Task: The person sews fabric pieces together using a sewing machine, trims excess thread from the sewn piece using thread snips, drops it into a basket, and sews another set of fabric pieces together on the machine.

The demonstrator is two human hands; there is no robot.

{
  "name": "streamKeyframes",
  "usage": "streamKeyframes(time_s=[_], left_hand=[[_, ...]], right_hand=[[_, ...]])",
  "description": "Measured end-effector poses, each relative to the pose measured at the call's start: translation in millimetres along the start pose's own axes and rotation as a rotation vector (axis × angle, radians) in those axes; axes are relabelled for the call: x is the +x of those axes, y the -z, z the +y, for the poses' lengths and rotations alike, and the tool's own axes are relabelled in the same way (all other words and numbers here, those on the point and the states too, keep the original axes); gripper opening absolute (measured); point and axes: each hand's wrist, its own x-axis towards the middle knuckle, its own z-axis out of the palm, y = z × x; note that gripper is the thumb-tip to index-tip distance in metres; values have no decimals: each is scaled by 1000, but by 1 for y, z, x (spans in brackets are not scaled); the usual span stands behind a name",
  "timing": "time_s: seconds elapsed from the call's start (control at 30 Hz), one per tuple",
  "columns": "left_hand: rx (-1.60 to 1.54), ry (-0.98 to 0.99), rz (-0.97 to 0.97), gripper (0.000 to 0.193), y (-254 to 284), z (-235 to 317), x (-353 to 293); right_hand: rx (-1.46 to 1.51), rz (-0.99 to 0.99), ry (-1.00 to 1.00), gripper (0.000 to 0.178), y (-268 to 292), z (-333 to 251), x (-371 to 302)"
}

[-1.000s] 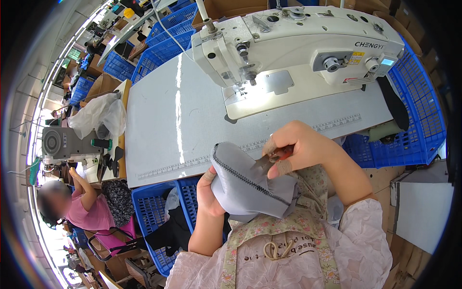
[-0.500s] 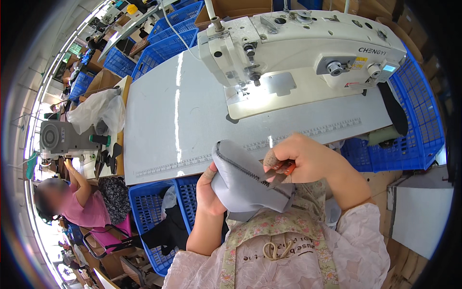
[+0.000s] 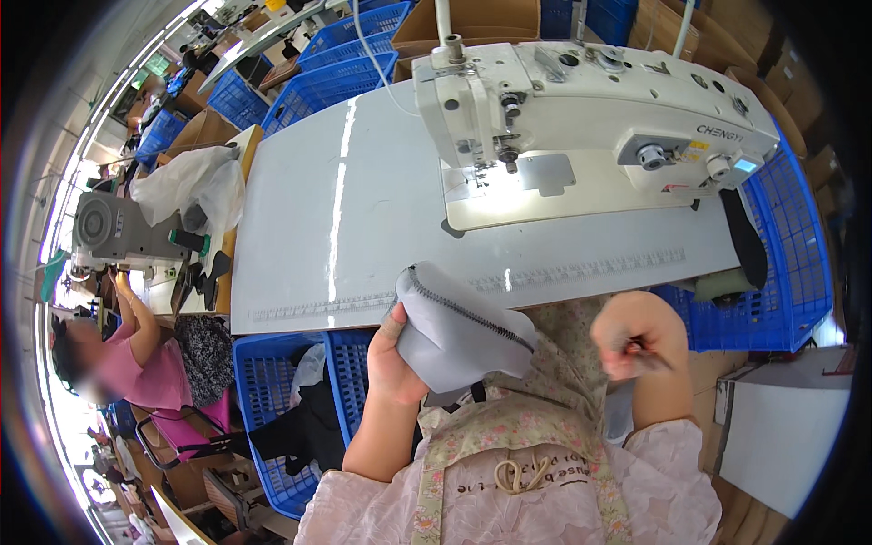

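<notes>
A grey fabric piece, curved and pouch-like with a dark zigzag seam across it, is gripped in my left hand above my lap, near the table's front edge. The left thumb lies on its side edge; the other fingers are mostly hidden beneath it. Off to the right, apart from the fabric, my right hand is closed around thread snips. Motion blurs them; their dark blades point to the right, and their orange handle shows more plainly in the earlier frame.
A white sewing machine with a lit needle area stands on the grey table, which has a printed ruler strip. Blue baskets sit below at left, another blue basket at right. Someone in pink works at far left.
My right hand has pulled away from the fabric's seam toward the right, taking the snips with it. The left hand still holds the fabric. The head view has shifted slightly.
</notes>
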Motion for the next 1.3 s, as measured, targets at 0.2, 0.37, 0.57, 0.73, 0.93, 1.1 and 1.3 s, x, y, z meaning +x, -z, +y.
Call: streamKeyframes(time_s=[0.2, 0.37, 0.57, 0.73, 0.93, 1.1, 1.3], left_hand=[[214, -77, 47, 46, 1, -1, -9], [393, -26, 7, 58, 7, -1, -10], [399, -5, -113, 56, 20, 1, -9], [116, 21, -312, 55, 30, 1, 1], [112, -12, -308, 49, 39, 3, -5], [270, -64, -238, 39, 34, 0, -1], [268, -156, -220, 41, 51, 5, -8]], right_hand=[[-34, -341, 362, 13, 77, 19, -52], [-178, -363, 288, 13, 97, 15, -105], [-464, 430, -21, 18, 43, 14, -98], [-219, 672, -212, 21, 9, 65, -32], [2, 753, -242, 36, -12, 95, -3], [148, 522, -229, 36, -25, 95, 11], [168, 461, -139, 40, -28, 85, 17]])
